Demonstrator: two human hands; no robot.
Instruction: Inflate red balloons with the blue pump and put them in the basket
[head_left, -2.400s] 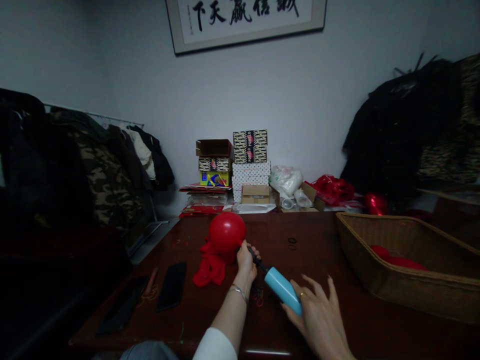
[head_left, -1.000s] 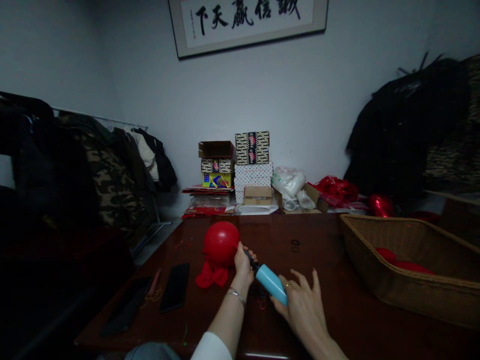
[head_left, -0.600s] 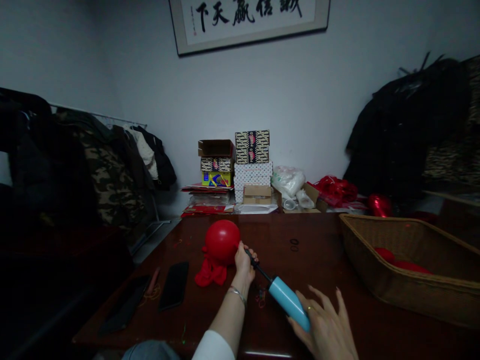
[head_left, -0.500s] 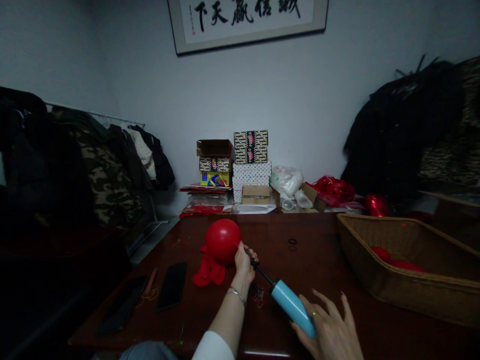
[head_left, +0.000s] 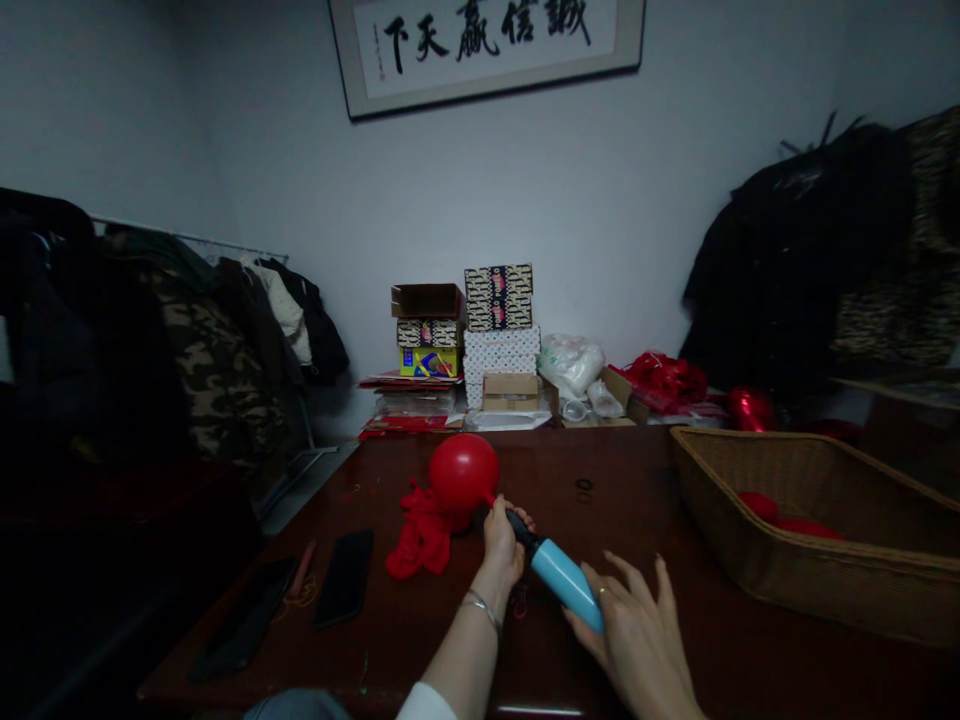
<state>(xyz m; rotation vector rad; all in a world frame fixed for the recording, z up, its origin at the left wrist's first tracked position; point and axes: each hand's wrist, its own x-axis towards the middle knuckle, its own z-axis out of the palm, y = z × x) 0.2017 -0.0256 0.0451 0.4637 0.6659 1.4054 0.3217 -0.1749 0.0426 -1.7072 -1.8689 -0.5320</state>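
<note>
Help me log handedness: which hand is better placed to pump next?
Likely the right hand, holding the blue pump by its rear; the left hand holds the red balloon by its neck.

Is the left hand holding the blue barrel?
No, the right hand holds the blue barrel; the left hand grips the black end beside the red balloon.

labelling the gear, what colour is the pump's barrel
Light blue. The pump's barrel shows in the head view, the only one.
</note>
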